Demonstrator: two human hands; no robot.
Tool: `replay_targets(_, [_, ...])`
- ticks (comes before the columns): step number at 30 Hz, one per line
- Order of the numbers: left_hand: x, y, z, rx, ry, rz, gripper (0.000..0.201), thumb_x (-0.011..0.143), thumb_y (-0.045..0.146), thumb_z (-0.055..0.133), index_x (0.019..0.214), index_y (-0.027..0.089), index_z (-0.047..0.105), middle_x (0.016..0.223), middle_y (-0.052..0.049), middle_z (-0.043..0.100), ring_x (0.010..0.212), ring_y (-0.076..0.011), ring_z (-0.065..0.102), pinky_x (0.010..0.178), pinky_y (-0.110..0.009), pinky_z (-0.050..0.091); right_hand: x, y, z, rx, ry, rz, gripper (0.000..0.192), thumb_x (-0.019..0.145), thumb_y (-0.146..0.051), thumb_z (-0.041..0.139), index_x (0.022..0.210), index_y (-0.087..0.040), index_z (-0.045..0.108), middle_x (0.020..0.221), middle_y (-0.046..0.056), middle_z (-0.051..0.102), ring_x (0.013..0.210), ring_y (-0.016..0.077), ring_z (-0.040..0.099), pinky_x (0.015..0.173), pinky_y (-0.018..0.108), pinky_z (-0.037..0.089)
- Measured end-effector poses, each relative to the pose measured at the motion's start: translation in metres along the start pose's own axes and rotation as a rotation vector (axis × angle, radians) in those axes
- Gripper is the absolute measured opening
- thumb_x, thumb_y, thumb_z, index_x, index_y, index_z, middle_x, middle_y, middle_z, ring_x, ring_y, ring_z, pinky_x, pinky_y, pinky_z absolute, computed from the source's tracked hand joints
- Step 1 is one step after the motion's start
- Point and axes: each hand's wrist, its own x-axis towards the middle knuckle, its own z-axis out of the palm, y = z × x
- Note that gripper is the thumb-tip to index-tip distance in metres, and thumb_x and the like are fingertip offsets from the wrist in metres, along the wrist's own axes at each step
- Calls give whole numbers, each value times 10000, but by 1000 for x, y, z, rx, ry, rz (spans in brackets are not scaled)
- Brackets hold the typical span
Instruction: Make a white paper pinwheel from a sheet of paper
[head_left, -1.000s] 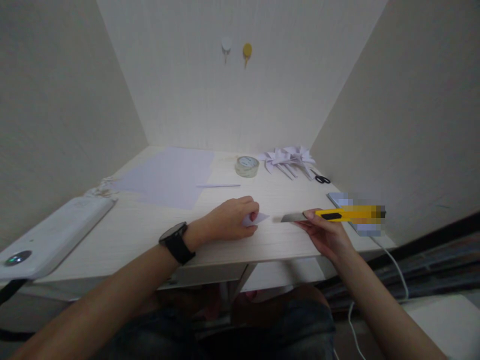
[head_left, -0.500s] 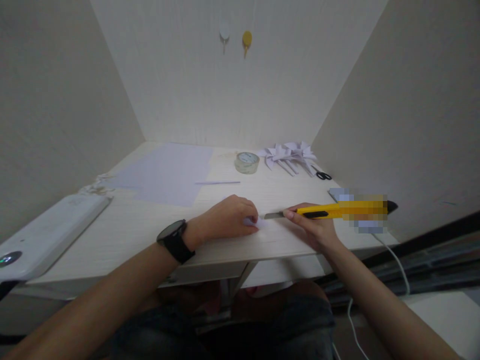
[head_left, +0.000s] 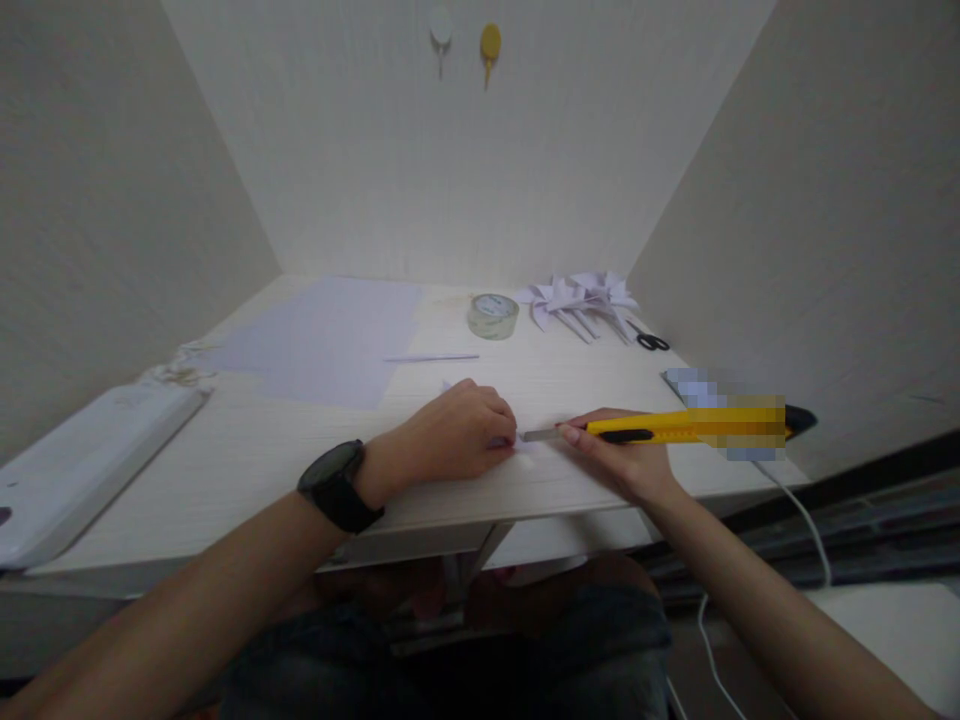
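Observation:
My left hand (head_left: 466,430), with a black watch on its wrist, is closed on a small piece of white paper (head_left: 523,443) just above the desk near its front edge. Most of that paper is hidden behind my fingers. In my right hand (head_left: 619,455) is a yellow utility knife (head_left: 675,427), held low by its front end with the blade out. The blade tip points left and reaches the paper beside my left fingertips; whether it is cutting in, I cannot tell.
White paper sheets (head_left: 322,340) lie at the left, with a thin rolled paper stick (head_left: 431,358) beside them. Behind are a tape roll (head_left: 493,317), paper pinwheels (head_left: 574,300) and scissors (head_left: 652,342). A white device (head_left: 97,465) sits at far left; a cable (head_left: 799,510) hangs at right.
The blade tip has shifted slightly left, closer to my left fingers. My left hand stays closed on the paper. The whole view has tilted a little downward.

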Motion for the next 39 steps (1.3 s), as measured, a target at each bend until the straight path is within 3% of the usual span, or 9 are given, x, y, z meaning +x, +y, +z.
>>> replay_targets(14, [1, 1, -1, 28, 2, -1, 180, 895, 231, 599, 855, 243, 775, 980, -37, 757, 908, -194, 651, 835, -373, 397, 1, -1, 1, -23, -12, 25, 261, 759, -474, 746, 724, -216, 759, 729, 58, 751, 663, 214, 680, 675, 345, 586])
replay_targets(39, [1, 0, -3, 1, -13, 3, 192, 907, 219, 585, 885, 251, 772, 964, -33, 763, 913, -193, 661, 830, -364, 405, 2, -3, 2, 21, -14, 14, 143, 748, -391, 755, 706, -255, 767, 719, 40, 748, 655, 227, 689, 679, 370, 600])
